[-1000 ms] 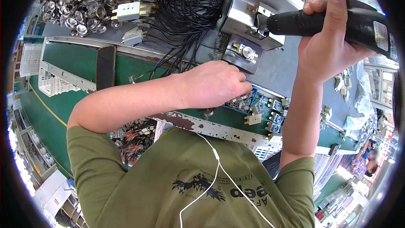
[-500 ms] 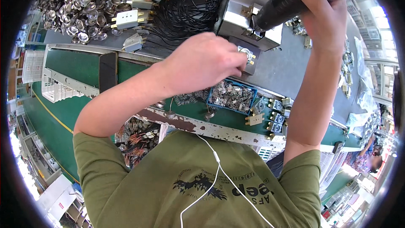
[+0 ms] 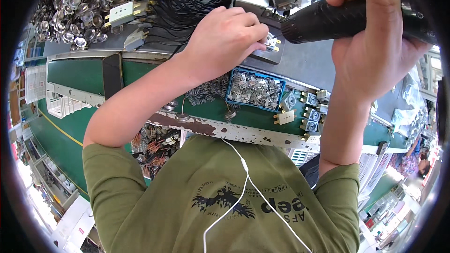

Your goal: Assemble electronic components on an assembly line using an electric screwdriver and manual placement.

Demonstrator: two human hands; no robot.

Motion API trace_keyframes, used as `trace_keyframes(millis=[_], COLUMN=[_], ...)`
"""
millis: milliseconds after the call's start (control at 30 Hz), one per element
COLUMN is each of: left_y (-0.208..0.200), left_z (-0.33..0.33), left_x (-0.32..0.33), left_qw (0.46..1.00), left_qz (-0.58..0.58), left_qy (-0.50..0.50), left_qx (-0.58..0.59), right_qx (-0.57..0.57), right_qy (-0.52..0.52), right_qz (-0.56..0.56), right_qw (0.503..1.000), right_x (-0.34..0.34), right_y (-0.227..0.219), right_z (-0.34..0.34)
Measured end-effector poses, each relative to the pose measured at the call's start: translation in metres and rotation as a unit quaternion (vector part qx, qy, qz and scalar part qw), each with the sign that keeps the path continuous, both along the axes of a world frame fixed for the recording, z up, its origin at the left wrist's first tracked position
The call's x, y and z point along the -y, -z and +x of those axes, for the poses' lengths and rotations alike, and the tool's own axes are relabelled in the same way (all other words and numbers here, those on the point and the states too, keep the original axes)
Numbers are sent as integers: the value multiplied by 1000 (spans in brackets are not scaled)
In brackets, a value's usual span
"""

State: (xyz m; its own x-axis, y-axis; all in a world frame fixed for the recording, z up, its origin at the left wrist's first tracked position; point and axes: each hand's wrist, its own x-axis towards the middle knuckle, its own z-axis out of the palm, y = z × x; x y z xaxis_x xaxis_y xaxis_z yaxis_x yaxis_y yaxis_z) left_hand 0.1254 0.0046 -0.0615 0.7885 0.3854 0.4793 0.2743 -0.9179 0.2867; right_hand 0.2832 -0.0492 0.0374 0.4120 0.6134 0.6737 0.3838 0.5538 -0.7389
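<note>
My right hand (image 3: pixel 372 49) is wrapped round a black cylindrical power screwdriver (image 3: pixel 323 22). Its nose points left, close to a small white part with gold-coloured prongs (image 3: pixel 272 43) on a grey metal block (image 3: pixel 274 56) at the table's front. My left hand (image 3: pixel 227 40) is closed beside that part. Its fingertips are pinched at the part's left side, and what they hold, if anything, is hidden. Behind the block stands a metal box-like device (image 3: pixel 253 1) with a small mechanism on its front.
A blue tray (image 3: pixel 251 107) of small metal pieces lies on the green ledge, with several square parts (image 3: pixel 311 112) to its right. Metal cups (image 3: pixel 79 16) heap up at the far left, beside black wires (image 3: pixel 187 11) and white prong blocks (image 3: pixel 123 13). A chipped rail (image 3: pixel 225 132) runs before me.
My right hand has brought the screwdriver from the metal device's front down toward the part on the block. My left hand stays by the part. The whole view has shifted a little.
</note>
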Motion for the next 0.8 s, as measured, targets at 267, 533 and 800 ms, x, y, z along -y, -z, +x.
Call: trace_keyframes(millis=[267,533,800], left_y=[5,8,7], left_z=[-4,-9,-7], left_x=[-1,-15,-12], left_qw=[1000,993,994], left_qz=[-1,-102,-88], left_qy=[-5,57,59], left_qx=[-1,2,28], right_qx=[-43,-76,-102], right_qy=[-4,-38,-112], right_qz=[51,105,9], right_qw=[998,991,988], right_x=[-4,-20,-21], right_y=[11,18,24], right_z=[-2,-11,-12])
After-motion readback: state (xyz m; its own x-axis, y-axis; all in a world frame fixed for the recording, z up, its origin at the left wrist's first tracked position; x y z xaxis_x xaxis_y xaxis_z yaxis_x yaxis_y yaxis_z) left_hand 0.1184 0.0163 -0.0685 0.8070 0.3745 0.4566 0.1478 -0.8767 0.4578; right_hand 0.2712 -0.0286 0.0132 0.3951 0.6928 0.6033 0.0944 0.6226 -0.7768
